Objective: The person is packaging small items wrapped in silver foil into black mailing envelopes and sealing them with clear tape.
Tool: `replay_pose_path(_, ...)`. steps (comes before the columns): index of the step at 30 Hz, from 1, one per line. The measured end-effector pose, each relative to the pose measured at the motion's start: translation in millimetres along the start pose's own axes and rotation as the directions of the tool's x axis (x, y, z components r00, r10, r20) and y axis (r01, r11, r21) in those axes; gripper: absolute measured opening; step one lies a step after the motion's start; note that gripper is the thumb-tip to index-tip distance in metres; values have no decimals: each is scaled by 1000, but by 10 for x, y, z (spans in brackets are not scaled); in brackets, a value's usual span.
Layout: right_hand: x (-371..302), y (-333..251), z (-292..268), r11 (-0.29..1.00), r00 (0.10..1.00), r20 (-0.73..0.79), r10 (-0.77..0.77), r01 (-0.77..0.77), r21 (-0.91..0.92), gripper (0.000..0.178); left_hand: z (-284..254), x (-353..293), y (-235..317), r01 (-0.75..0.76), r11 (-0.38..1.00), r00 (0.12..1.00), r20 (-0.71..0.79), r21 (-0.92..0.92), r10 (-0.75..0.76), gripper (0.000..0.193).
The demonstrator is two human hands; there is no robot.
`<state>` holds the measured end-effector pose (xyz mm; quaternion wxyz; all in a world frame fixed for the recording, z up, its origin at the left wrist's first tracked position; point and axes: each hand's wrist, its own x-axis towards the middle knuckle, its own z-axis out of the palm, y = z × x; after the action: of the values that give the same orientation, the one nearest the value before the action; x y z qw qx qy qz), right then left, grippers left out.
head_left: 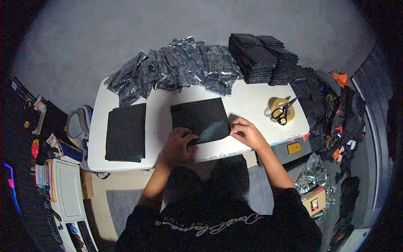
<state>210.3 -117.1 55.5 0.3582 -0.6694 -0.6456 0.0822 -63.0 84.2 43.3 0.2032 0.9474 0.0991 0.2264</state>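
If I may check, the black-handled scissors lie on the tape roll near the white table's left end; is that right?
Not the left end: the head view shows the black-handled scissors on the tape roll near the right end of the white table.

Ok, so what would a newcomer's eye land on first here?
Probably the glossy heap of dark, plastic-wrapped packets along the far edge of the white table, next to tall stacks of flat black pieces. Then the black-handled scissors lying on a yellowish tape roll toward the right end. Front and centre, the left hand and right hand are at a flat black rectangular piece.
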Motion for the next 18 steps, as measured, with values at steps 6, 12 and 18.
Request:
replay_pose_path(6, 53, -43, -33, 993, 997, 36, 75, -78, 91, 27, 70, 66, 74, -25, 999, 1000, 7, -42, 25, 39)
replay_pose_path(12, 136, -106, 117, 994, 995, -52, 85, -88, -64, 34, 126, 81, 49, -12, 994, 1000, 5, -110, 12, 38)
replay_pose_path(18, -126, -118, -480, 966, 994, 111, 17, -45, 256, 46, 37, -29, -93, 202, 908, 979, 101, -367, -177, 21)
